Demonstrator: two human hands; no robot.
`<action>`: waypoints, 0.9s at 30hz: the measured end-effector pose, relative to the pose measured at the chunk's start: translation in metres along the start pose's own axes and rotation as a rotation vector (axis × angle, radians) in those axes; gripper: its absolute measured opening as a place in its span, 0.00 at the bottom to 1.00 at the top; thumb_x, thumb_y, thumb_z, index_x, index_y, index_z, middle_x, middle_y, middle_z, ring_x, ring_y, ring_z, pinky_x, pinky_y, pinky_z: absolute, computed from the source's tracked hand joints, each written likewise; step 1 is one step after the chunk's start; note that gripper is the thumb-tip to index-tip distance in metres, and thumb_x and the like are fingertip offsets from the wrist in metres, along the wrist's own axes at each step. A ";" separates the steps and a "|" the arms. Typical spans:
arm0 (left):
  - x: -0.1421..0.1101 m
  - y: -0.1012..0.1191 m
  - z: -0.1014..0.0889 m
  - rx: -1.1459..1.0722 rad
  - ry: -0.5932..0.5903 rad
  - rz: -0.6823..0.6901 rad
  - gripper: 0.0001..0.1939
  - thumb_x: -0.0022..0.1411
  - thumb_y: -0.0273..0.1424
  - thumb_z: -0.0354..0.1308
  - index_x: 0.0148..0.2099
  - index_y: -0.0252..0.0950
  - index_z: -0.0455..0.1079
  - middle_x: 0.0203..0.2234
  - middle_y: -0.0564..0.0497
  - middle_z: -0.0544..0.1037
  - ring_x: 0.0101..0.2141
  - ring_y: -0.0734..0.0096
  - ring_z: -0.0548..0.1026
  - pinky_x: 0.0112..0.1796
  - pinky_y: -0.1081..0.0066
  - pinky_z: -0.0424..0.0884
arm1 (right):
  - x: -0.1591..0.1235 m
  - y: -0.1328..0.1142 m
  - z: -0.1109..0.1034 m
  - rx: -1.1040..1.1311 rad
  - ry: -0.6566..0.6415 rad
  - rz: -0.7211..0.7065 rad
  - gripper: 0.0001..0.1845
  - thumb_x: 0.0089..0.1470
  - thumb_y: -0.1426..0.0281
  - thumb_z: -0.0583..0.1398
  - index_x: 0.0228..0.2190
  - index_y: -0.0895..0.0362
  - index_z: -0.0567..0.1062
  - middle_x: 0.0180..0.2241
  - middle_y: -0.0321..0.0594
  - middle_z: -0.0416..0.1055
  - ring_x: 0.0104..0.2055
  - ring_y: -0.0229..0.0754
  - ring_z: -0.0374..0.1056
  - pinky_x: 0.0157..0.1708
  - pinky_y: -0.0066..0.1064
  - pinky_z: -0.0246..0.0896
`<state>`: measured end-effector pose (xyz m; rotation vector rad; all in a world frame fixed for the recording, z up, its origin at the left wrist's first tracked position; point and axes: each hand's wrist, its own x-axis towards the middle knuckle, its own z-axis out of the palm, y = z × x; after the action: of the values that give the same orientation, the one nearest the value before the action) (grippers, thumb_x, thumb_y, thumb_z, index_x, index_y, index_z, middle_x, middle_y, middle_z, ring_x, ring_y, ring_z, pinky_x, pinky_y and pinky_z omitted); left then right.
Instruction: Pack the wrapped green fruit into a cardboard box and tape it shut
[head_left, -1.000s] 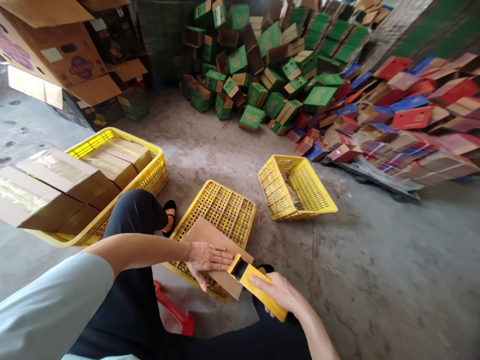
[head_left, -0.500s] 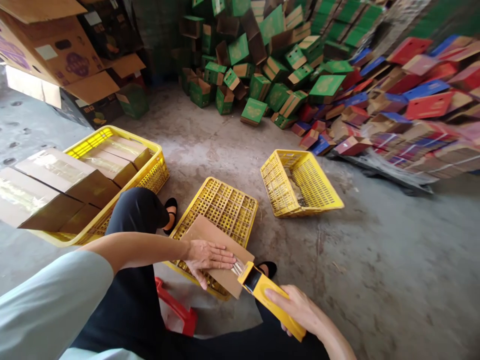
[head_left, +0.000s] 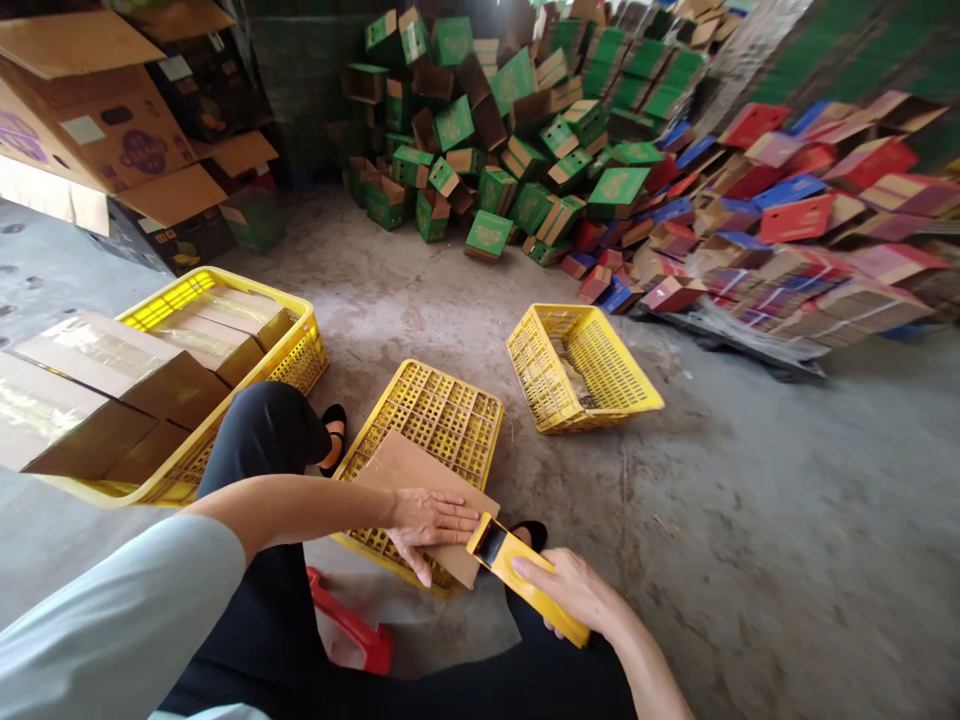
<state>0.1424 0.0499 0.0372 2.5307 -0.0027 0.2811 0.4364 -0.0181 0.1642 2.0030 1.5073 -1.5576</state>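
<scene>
My left hand (head_left: pixel 433 525) lies flat, fingers stretched out, on a brown cardboard box (head_left: pixel 409 465). Beneath the box is an upturned yellow plastic crate (head_left: pixel 442 405) with a perforated base. My right hand (head_left: pixel 566 590) is wrapped round a yellow tape dispenser (head_left: pixel 529 580). The dispenser's front end meets the box's right edge, close to my left fingertips. How much tape lies under my fingers I cannot tell.
At the left, a big yellow crate (head_left: pixel 304 335) holds several taped cartons (head_left: pixel 112 355). Another yellow crate (head_left: pixel 577 370) stands tilted ahead. Green boxes (head_left: pixel 487 235) and red and blue boxes (head_left: pixel 795 215) lie piled behind. A red plastic piece (head_left: pixel 352 625) is between my legs.
The tape dispenser has come in against the box's edge; the clear strip seen between it and my left fingers no longer shows. My left hand has slid slightly right along the box.
</scene>
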 end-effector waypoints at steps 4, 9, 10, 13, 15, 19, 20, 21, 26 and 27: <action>0.000 0.001 0.000 -0.024 -0.040 -0.032 0.54 0.69 0.61 0.49 0.79 0.24 0.46 0.76 0.38 0.50 0.76 0.52 0.46 0.74 0.58 0.39 | -0.001 0.003 0.003 0.017 -0.009 -0.032 0.24 0.61 0.46 0.58 0.28 0.54 0.72 0.20 0.40 0.77 0.22 0.45 0.77 0.20 0.27 0.68; -0.001 -0.002 -0.001 -0.033 -0.044 -0.019 0.52 0.69 0.60 0.50 0.78 0.24 0.48 0.75 0.38 0.50 0.75 0.52 0.47 0.74 0.57 0.42 | -0.009 0.021 -0.006 -0.009 0.000 -0.025 0.24 0.59 0.46 0.60 0.26 0.53 0.70 0.20 0.41 0.77 0.22 0.45 0.77 0.19 0.27 0.65; -0.001 -0.002 -0.001 -0.033 -0.056 -0.030 0.52 0.69 0.60 0.50 0.78 0.25 0.49 0.76 0.39 0.50 0.75 0.52 0.47 0.74 0.57 0.42 | -0.011 0.026 -0.010 -0.002 -0.004 0.003 0.25 0.58 0.44 0.61 0.26 0.53 0.70 0.20 0.41 0.77 0.22 0.46 0.76 0.19 0.27 0.65; 0.000 -0.001 -0.002 -0.028 -0.088 -0.059 0.51 0.69 0.60 0.50 0.78 0.27 0.49 0.76 0.40 0.50 0.75 0.52 0.47 0.74 0.58 0.41 | -0.019 0.041 -0.019 0.039 -0.010 0.045 0.29 0.55 0.40 0.61 0.28 0.54 0.71 0.22 0.40 0.77 0.24 0.47 0.77 0.20 0.28 0.66; -0.001 0.001 -0.004 -0.017 -0.072 -0.034 0.52 0.69 0.60 0.51 0.78 0.25 0.48 0.75 0.38 0.51 0.75 0.51 0.47 0.74 0.57 0.41 | -0.023 0.045 -0.021 -0.001 0.021 0.020 0.30 0.55 0.39 0.61 0.26 0.54 0.70 0.23 0.41 0.77 0.26 0.47 0.78 0.21 0.27 0.65; -0.003 0.005 -0.010 0.028 -0.043 0.032 0.54 0.70 0.60 0.51 0.79 0.21 0.43 0.75 0.34 0.51 0.75 0.49 0.48 0.73 0.54 0.43 | -0.023 0.041 -0.019 -0.103 0.062 -0.016 0.30 0.57 0.40 0.59 0.24 0.54 0.69 0.24 0.43 0.77 0.27 0.47 0.77 0.22 0.27 0.60; -0.002 0.006 -0.011 0.043 -0.050 0.031 0.54 0.70 0.59 0.51 0.79 0.22 0.43 0.75 0.34 0.50 0.75 0.49 0.48 0.73 0.54 0.43 | -0.022 0.039 -0.018 -0.111 0.063 -0.017 0.29 0.58 0.41 0.59 0.25 0.54 0.70 0.24 0.43 0.77 0.27 0.47 0.77 0.22 0.27 0.60; -0.001 0.007 -0.011 0.058 -0.059 0.025 0.54 0.70 0.59 0.52 0.79 0.23 0.43 0.75 0.35 0.50 0.75 0.49 0.48 0.73 0.55 0.44 | -0.022 0.038 -0.018 -0.125 0.068 -0.020 0.29 0.59 0.42 0.58 0.26 0.54 0.71 0.24 0.43 0.77 0.28 0.47 0.77 0.23 0.27 0.59; 0.018 0.008 0.000 0.091 -0.069 0.017 0.54 0.68 0.59 0.54 0.79 0.25 0.46 0.75 0.35 0.52 0.75 0.48 0.49 0.73 0.54 0.45 | -0.019 0.037 -0.018 -0.228 0.113 -0.068 0.28 0.60 0.44 0.57 0.23 0.55 0.71 0.25 0.42 0.76 0.29 0.45 0.74 0.24 0.29 0.53; 0.022 0.008 0.003 0.092 -0.062 0.023 0.54 0.68 0.60 0.55 0.79 0.24 0.46 0.75 0.35 0.52 0.75 0.48 0.49 0.73 0.53 0.44 | -0.018 0.038 -0.018 -0.229 0.113 -0.067 0.28 0.60 0.44 0.57 0.23 0.55 0.71 0.25 0.42 0.75 0.29 0.45 0.73 0.24 0.29 0.52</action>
<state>0.1644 0.0433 0.0436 2.6309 -0.0440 0.2159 0.4783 -0.0344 0.1715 1.9566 1.7251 -1.2466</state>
